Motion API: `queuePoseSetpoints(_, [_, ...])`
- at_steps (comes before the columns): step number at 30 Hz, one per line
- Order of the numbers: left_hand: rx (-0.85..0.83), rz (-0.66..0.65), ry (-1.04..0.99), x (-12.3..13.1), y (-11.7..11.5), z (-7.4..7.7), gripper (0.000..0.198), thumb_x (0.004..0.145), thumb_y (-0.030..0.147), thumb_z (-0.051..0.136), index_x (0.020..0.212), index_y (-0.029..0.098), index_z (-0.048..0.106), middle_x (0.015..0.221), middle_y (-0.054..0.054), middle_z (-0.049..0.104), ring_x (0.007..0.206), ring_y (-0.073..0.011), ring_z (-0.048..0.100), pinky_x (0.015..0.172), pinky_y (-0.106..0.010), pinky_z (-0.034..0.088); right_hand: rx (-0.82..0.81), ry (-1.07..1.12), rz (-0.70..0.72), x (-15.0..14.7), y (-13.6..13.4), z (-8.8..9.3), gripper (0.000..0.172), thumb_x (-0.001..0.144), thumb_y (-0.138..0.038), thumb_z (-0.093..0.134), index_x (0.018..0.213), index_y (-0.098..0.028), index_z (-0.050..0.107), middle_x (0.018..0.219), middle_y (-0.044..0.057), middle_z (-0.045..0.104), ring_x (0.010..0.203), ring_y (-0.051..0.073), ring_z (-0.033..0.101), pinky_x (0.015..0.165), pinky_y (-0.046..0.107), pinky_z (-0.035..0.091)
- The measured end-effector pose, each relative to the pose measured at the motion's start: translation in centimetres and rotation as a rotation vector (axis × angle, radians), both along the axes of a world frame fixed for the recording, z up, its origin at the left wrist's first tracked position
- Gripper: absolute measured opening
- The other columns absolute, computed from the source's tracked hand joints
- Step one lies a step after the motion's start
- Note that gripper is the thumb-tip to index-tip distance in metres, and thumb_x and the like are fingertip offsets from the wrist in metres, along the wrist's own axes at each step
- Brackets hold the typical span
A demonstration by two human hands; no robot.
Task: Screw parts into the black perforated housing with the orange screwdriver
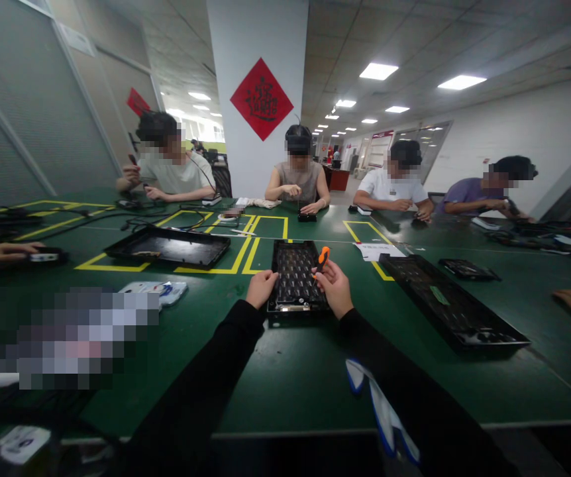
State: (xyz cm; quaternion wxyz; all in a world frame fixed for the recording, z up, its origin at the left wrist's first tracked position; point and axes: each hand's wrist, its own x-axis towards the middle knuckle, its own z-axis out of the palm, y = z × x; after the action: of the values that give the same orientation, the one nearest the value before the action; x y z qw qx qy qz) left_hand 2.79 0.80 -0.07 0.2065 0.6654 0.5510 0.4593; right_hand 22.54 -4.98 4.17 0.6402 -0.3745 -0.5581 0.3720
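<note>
Straight ahead on the green table lies a black rectangular casing (295,271) with rows of small shiny cell-like shapes inside. A pale strip shows along its near end. My left hand (262,289) is closed on the casing's left edge. In my right hand (335,289) is a screwdriver with an orange and black handle (322,258), held in the fingers over the casing's right side. The handle leans up and to the right; its tip is too small to make out.
A shallow black tray (169,248) lies left, a long black casing (449,301) right, with paper (377,252) behind it. A plastic packet (166,291) sits near left. Several co-workers sit across; other people's hands (4,254) show at both sides. Yellow tape (246,255) marks the table.
</note>
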Motion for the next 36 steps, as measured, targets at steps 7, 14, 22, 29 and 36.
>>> queuePoseSetpoints(7, [-0.006, 0.005, -0.027, 0.04, -0.14, 0.14, 0.036, 0.072, 0.041, 0.041, 0.047, 0.018, 0.030, 0.047, 0.004, 0.031, 0.050, -0.0090, 0.032, 0.050, -0.023, 0.022, -0.035, -0.003, 0.035, -0.29, -0.43, 0.39, 0.043, 0.072, -0.032, 0.054, 0.113, -0.018, 0.047, 0.082, 0.003, 0.060, 0.049, 0.006, 0.045, 0.042, 0.018, 0.036])
queuePoseSetpoints(14, [0.001, 0.002, -0.020, 0.03, 0.07, -0.07, 0.036, 0.072, 0.041, 0.041, 0.047, 0.017, 0.032, 0.047, 0.004, 0.032, 0.050, -0.0087, 0.032, 0.050, -0.022, 0.021, 0.002, -0.060, -0.045, -0.16, -0.38, 0.05, 0.043, 0.071, -0.033, 0.059, 0.110, -0.019, 0.051, 0.054, -0.006, 0.044, 0.043, 0.006, 0.037, 0.041, 0.018, 0.032])
queuePoseSetpoints(22, [-0.005, 0.012, 0.003, 0.05, 0.02, 0.00, 0.036, 0.073, 0.040, 0.041, 0.047, 0.017, 0.031, 0.046, 0.004, 0.032, 0.050, -0.0088, 0.032, 0.050, -0.023, 0.022, 0.028, 0.018, -0.088, -0.11, 0.32, -0.18, 0.052, 0.062, -0.033, 0.066, 0.108, -0.018, 0.048, 0.074, -0.001, 0.056, 0.054, 0.008, 0.050, 0.041, 0.018, 0.037])
queuePoseSetpoints(29, [0.010, -0.003, -0.010, -0.06, 0.13, -0.17, 0.036, 0.073, 0.040, 0.041, 0.047, 0.017, 0.032, 0.046, 0.004, 0.033, 0.050, -0.0086, 0.032, 0.049, -0.022, 0.022, -0.018, 0.046, 0.022, 0.03, -0.03, 0.00, 0.042, 0.071, -0.032, 0.055, 0.110, -0.020, 0.044, 0.085, 0.003, 0.063, 0.046, 0.006, 0.046, 0.040, 0.019, 0.038])
queuePoseSetpoints(36, [0.034, -0.017, -0.002, -0.15, 0.12, -0.15, 0.037, 0.073, 0.040, 0.041, 0.047, 0.017, 0.031, 0.047, 0.004, 0.033, 0.050, -0.0084, 0.034, 0.050, -0.022, 0.022, 0.006, 0.000, 0.009, -0.15, -0.19, 0.12, 0.044, 0.069, -0.032, 0.060, 0.109, -0.019, 0.048, 0.084, 0.003, 0.059, 0.049, 0.006, 0.046, 0.041, 0.018, 0.038])
